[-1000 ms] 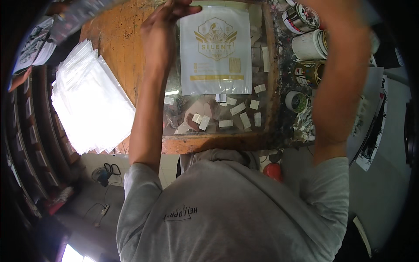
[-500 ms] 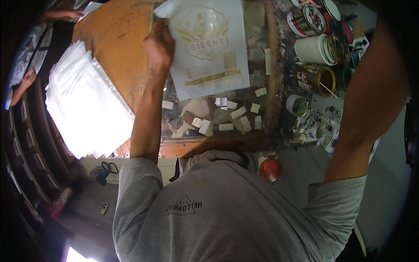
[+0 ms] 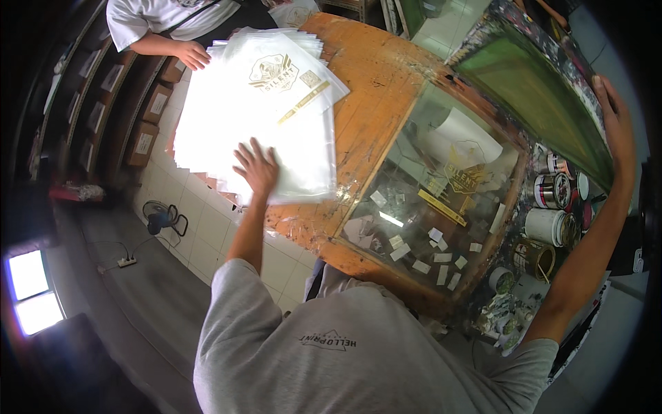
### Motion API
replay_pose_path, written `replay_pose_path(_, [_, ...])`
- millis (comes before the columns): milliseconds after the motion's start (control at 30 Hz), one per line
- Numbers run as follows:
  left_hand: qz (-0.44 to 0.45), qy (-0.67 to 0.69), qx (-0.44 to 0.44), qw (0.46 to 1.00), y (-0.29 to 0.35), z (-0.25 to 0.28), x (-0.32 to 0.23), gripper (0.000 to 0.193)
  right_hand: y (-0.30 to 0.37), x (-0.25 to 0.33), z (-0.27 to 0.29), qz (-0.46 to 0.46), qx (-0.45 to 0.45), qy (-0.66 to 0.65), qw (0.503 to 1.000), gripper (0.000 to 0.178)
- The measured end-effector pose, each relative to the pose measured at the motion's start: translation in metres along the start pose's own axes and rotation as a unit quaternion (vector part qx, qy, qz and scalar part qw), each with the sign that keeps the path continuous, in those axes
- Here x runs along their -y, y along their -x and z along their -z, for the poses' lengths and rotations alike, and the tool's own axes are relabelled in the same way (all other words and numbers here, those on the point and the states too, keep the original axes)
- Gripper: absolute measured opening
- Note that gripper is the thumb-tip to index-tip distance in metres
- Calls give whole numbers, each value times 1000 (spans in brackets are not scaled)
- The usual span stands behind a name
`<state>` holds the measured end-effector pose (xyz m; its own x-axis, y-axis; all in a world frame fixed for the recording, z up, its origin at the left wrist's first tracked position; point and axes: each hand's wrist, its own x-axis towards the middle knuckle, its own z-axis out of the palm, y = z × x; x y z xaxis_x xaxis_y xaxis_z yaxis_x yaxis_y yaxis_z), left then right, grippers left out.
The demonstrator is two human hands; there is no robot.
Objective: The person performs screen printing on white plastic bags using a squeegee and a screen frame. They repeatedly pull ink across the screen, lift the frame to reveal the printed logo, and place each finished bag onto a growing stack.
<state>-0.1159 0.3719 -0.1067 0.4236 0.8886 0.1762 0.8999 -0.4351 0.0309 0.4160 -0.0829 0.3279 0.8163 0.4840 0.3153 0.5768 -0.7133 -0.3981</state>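
Observation:
My left hand (image 3: 258, 168) lies with fingers spread on a stack of white and clear plastic bags (image 3: 200, 134). The topmost bag (image 3: 303, 162) carries a gold printed emblem and a gold strip. At the right my right hand (image 3: 616, 114) grips the outer edge of a raised screen printing frame (image 3: 534, 90) with green mesh and a paint-stained border. The frame stands tilted beside a glass panel (image 3: 407, 162) set in the wooden table. A gold print like the bag's shows on the glass, among small pale pieces (image 3: 420, 265).
Paint cans (image 3: 545, 226) and smeared cups crowd the table's right side. Across the orange wooden table (image 3: 369, 58), another person's hand (image 3: 192, 54) touches the stack's far edge. Shelves with boxes (image 3: 150, 103) line the left; a small fan (image 3: 160, 215) is on the floor.
The printed bag has gone from the glass to the stack at the left. My left hand has let go of it. The raised frame and my right hand have come into view as the view turned.

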Motion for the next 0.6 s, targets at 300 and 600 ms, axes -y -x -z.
replay_pose_path(300, [-162, 95, 53, 981, 113, 40, -136, 72, 34, 12, 0, 43, -27, -31, 998, 58])
replay_pose_path(600, [-455, 199, 108, 861, 200, 23, -374, 69, 45, 50, -13, 172, -27, -18, 985, 46])
